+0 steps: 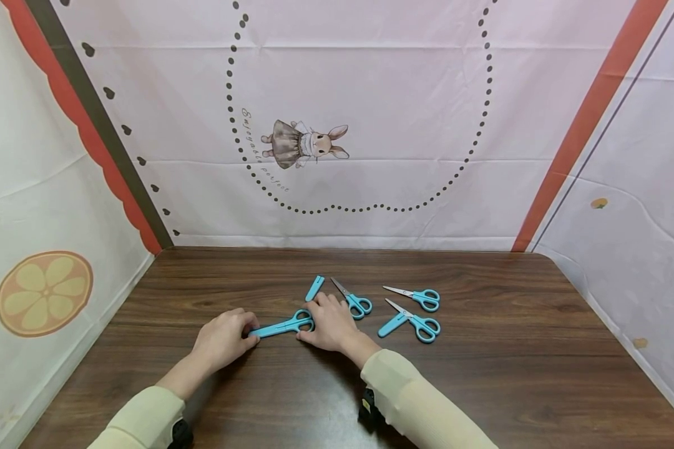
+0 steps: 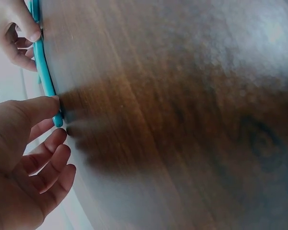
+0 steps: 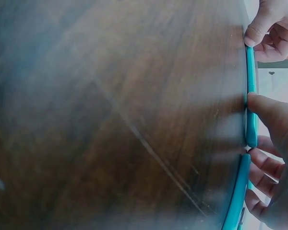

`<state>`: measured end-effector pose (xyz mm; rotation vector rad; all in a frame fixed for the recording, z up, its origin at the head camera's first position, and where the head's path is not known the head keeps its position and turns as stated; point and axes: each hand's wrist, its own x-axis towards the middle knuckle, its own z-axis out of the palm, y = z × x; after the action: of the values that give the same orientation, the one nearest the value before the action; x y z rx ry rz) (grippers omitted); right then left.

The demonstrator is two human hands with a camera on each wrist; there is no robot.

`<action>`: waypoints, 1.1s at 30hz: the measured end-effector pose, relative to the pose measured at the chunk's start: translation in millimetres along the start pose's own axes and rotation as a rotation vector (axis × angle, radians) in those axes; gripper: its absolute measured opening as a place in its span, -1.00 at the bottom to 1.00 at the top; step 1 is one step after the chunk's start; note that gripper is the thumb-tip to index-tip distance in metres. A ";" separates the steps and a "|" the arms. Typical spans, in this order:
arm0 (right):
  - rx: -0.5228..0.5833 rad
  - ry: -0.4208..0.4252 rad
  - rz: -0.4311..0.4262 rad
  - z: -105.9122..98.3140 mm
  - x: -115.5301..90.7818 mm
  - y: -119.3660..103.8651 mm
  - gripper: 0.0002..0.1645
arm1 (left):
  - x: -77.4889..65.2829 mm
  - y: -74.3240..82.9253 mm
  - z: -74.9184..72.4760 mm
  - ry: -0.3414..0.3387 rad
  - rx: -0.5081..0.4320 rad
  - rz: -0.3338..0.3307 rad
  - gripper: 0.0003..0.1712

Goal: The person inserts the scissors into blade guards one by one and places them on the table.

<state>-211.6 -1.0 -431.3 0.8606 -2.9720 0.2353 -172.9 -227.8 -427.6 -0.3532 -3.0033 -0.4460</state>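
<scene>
A pair of blue-handled scissors [image 1: 302, 322] lies low over the table, its blades covered by a blue sheath [image 1: 274, 329]. My left hand [image 1: 223, 338] pinches the tip of that sheath between thumb and forefinger, with the other fingers loosely bent in the left wrist view. At the opposite end, my right hand [image 1: 330, 324] grips the handle loops, thumb on the near side and fingers beyond. In the right wrist view the same scissors [image 3: 251, 72] stretch between both hands. Just past my right fingers lies a second pair of scissors [image 1: 359, 307] with bare blades.
A loose blue sheath [image 1: 315, 288] lies behind my right hand. To the right are two more bare-bladed scissors, one farther back [image 1: 428, 300] and one nearer [image 1: 425, 329], the nearer beside another blue sheath [image 1: 392, 325]. A printed cloth [image 1: 399, 125] hangs behind the wooden table [image 1: 511, 374].
</scene>
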 end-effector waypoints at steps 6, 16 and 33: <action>0.009 -0.010 -0.002 -0.5 -0.1 1.0 -0.28 | 0.6 -0.6 0.7 -0.005 -0.002 -0.001 -0.85; 0.098 -0.008 0.002 -1.1 -0.8 3.5 -0.34 | 0.7 -1.1 0.8 -0.014 -0.004 -0.006 -0.85; 0.227 -0.071 -0.065 -18.7 -4.4 12.6 -0.49 | 3.3 -1.2 -1.2 -0.059 -0.002 -0.007 -0.79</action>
<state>-214.6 14.8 -414.9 1.0049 -3.0167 0.5599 -176.4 -228.5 -426.4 -0.3620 -3.0624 -0.4472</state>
